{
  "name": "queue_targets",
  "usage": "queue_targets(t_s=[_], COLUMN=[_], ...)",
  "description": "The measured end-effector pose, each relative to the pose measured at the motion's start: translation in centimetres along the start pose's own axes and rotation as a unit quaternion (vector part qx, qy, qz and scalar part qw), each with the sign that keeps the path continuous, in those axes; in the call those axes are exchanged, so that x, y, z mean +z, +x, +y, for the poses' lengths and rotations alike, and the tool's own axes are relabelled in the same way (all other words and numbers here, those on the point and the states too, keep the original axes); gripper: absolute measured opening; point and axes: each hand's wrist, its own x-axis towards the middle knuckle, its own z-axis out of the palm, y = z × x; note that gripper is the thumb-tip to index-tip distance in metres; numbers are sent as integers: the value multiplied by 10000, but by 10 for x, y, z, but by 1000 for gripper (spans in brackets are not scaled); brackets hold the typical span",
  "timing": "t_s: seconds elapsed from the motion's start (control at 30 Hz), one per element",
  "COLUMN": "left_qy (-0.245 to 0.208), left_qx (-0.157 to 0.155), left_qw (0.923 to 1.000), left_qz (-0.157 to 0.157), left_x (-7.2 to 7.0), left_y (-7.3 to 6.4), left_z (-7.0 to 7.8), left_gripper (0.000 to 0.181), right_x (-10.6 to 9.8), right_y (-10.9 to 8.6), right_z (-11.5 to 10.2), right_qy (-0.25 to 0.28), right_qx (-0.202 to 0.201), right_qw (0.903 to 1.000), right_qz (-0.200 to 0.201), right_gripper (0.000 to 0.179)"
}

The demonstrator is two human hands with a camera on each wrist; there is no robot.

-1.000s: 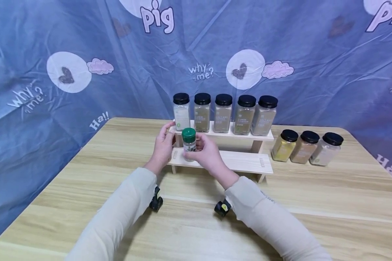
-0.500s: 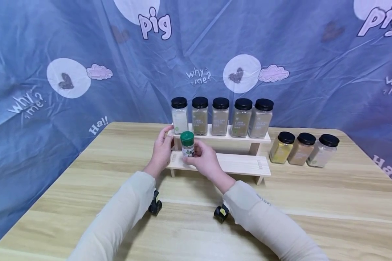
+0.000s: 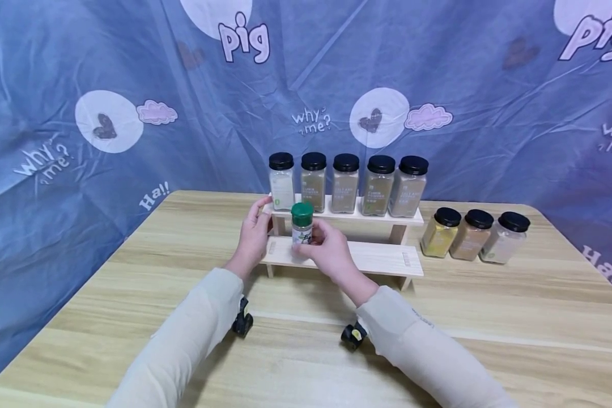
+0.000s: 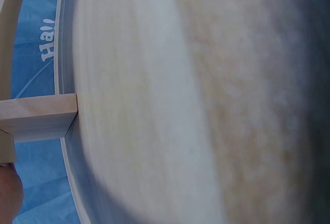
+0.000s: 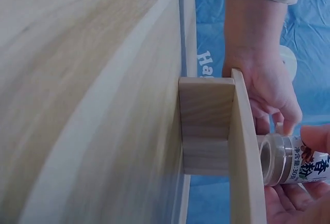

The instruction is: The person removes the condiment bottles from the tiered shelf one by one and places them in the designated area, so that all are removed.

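Place: tabletop recording set-up; wider room type undeterminable. Backdrop: cloth [image 3: 209, 153], blue, printed, creased. Surface: table [image 3: 296, 374], wood-grain. Equipment: cameras [image 3: 242, 321], black, one per wrist. Kitchen goods: spice jars [image 3: 345, 190], labelled; rack [image 3: 377, 258], wooden, two-tiered.

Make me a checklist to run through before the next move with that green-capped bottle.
1. Right hand has the green-capped bottle: ok, pinched between thumb and fingers.
2. Bottle upright, cap on: ok, as the head view shows.
3. Left hand on the rack: ok, at the left end of the upper shelf.
4. Bottle's base resting on the lower shelf: cannot tell; the contact does not show clearly.
5. Room on the lower shelf, right of the right hand: ok, bare wood.
6. Upper row standing: ok, five black-lidded jars upright.
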Motion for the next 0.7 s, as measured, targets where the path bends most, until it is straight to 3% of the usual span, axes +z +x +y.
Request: queue_targets(t_s=[0.4,0.7], left_qy=[-131,-15], left_qx=[8,101], left_qw=[9999,9999], left_qz=[19,-44], left_x=[1,1], left_y=[-1,-1], left_z=[-1,1], left_gripper=[33,33], right_x=[-27,-47], right_y=[-8,-10], right_z=[-2,-3], right_qy=[346,384], right_qx=[24,-357], right_qw=[9992,9972], right_qz=[177,539], right_gripper=[48,45])
